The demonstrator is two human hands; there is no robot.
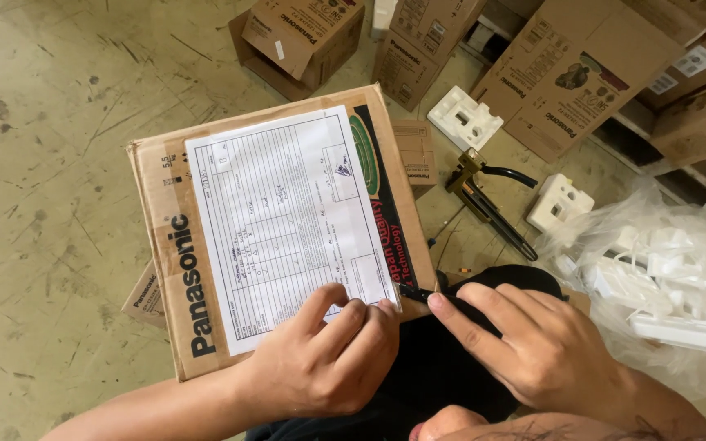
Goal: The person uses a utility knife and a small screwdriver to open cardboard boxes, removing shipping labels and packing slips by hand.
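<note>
A scuffed concrete floor (51, 163) lies under one brown cardboard box (165, 245) bearing one flat white printed form (283, 220). The left hand (328, 355) presses curled fingers on the form's lower edge, grasping nothing. The right hand (533, 343) pinches a slim black pen (415, 293), beside crinkled clear plastic (672, 269).

A white ruled form (288, 224) lies on a brown cardboard box (165, 269) with black lettering, beside white foam blocks (464, 118).

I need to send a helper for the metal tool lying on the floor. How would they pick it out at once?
Start at the big cardboard box with the printed form on top. On the floor beyond its far right corner, between two white foam blocks, lies the tool. It alone is brass-coloured metal, with a curved black handle.
</note>
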